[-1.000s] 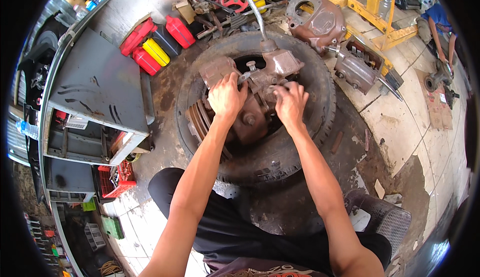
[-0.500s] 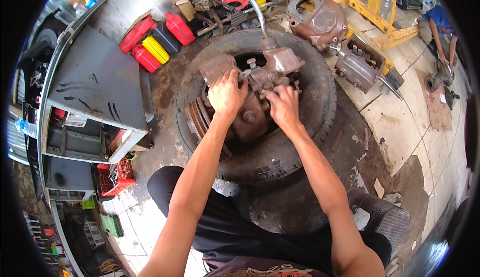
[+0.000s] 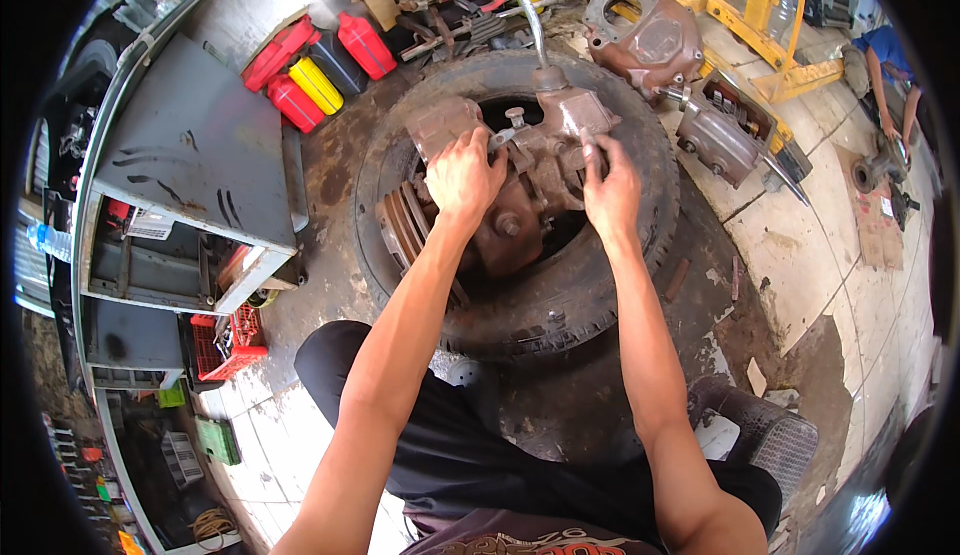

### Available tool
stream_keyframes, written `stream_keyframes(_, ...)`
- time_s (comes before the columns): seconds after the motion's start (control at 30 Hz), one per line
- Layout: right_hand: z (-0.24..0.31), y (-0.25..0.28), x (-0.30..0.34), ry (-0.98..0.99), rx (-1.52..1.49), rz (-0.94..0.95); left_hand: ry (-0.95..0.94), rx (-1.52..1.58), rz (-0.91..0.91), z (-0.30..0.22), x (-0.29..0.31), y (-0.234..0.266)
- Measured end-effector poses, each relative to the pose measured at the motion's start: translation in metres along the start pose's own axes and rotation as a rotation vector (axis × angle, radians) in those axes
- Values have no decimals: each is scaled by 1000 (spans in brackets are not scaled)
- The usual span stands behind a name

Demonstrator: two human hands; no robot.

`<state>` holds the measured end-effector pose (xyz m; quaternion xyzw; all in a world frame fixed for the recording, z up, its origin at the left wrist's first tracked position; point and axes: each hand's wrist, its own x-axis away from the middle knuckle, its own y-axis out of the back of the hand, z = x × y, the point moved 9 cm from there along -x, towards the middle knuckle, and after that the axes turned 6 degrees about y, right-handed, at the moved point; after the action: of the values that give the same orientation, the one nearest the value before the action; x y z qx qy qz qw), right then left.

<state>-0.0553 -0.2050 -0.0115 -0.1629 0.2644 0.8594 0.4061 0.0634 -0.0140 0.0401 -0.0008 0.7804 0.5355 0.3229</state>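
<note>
Grimy tiled floor (image 3: 800, 255) (daylit), grey metal cabinet (image 3: 190, 165), yellow steel frame (image 3: 760, 15)

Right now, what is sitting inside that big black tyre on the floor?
A rusty gearbox housing rests in the tyre hole, with the left hand and right hand on it. What lies beneath the housing is hidden.
</note>
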Motion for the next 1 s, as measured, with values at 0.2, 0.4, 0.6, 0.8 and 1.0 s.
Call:
stream_keyframes(0.2, 48, -25, 13, 320, 14, 159, -10, 6, -21, -1, -1, 3)
stream_keyframes(0.4, 49, -33, 36, 472, 167, 303, -14, -5, -4, -5, -1, 1)
stream_keyframes(0.6, 18, -28, 39, 137, 189, 769, -1, -6, 3, 6, 0, 3)
stream_keyframes(0.8, 72, -20, -10, 508, 17, 227, -8, -8, 28, -2, -1, 1)
stream_keyframes(1.0, -8, -49, 79, 250, 440, 943, 0, -9, 10, 0, 0, 4)
